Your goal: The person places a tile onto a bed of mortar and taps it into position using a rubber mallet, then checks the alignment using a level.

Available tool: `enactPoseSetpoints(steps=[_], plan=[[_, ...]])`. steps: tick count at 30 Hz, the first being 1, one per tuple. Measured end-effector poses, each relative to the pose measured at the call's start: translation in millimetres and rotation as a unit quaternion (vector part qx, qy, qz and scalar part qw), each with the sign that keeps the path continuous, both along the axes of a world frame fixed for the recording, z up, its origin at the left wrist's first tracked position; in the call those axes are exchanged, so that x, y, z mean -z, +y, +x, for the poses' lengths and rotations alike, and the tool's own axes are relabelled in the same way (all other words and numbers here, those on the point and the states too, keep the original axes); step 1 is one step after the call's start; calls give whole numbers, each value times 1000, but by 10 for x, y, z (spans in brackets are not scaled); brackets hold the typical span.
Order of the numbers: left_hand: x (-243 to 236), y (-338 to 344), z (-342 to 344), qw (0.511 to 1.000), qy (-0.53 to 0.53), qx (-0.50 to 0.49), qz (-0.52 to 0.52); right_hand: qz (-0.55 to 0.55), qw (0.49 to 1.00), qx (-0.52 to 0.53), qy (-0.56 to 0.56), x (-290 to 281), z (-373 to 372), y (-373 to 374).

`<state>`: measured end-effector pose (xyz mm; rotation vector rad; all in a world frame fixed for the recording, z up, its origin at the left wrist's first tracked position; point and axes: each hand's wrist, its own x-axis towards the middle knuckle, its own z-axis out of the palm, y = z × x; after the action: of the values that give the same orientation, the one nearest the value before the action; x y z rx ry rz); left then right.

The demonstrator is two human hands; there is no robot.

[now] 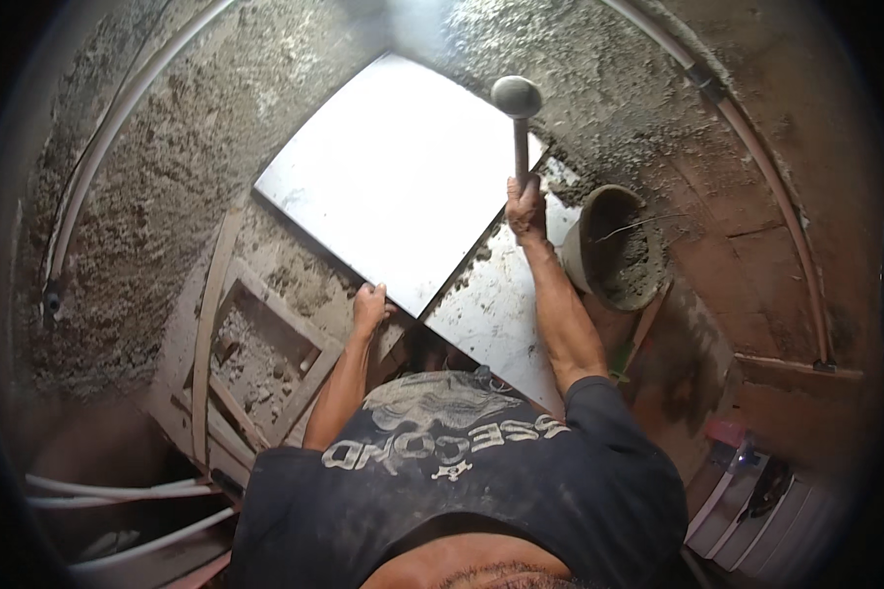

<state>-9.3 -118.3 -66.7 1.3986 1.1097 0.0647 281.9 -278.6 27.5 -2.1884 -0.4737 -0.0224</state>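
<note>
A large glossy white tile lies at an angle in the middle, brightly lit. At its near left edge is my left hand, fingers curled at the rim and partly hidden. My right hand is closed round the handle of a mallet with a rounded grey head. The mallet head is above the tile's right side; whether it touches anything cannot be told. A second, dirt-specked white tile lies beside the first under my right forearm, with a dark gap between them.
A bucket holding grey mortar stands right of the second tile. On the left, a wooden frame surrounds rubble. Pipes run along the rough walls, and more white pipes lie at lower left. Ridged pale panels are at lower right.
</note>
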Motion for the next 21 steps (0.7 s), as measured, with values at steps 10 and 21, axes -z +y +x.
enactPoseSetpoints(steps=[10,21], plan=[[-55,3,-1,1000,2,9,4,5,999,23,45,62,-198,-307],[-34,-18,7,1000,-9,-11,-23,-110,992,-43,41,326,-339,-434]])
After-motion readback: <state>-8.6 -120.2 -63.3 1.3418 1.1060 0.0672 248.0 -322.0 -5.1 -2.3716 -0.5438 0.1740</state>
